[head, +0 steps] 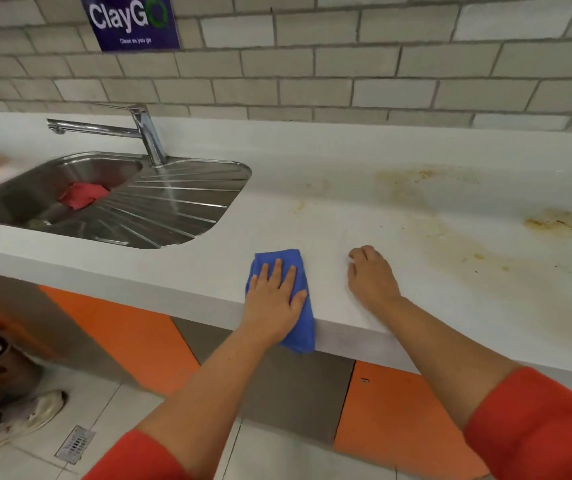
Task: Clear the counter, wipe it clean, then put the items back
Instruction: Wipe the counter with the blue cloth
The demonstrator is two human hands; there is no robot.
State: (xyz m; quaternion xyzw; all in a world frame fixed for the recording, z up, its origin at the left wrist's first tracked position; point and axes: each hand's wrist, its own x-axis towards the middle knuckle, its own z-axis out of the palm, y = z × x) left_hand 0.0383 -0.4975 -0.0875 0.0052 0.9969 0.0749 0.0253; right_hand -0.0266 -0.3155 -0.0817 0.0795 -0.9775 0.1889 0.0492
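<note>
Bench (pixel 346 209) wiping is under way: your left hand (pixel 274 299) presses the blue cloth (pixel 279 258) flat at its front edge, while your right hand (pixel 372 275) rests empty alongside. Next, sweep right over the brown stains (pixel 554 220).

Blue cloth (pixel 298 271), white counter (pixel 208 268) with yellow-brown stains (pixel 554 221), red rag (pixel 82 197).

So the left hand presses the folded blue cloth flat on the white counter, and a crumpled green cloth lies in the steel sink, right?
Not quite: the head view shows the crumpled cloth in the steel sink is red, not green. The left hand does press the folded blue cloth flat on the white counter.
</note>
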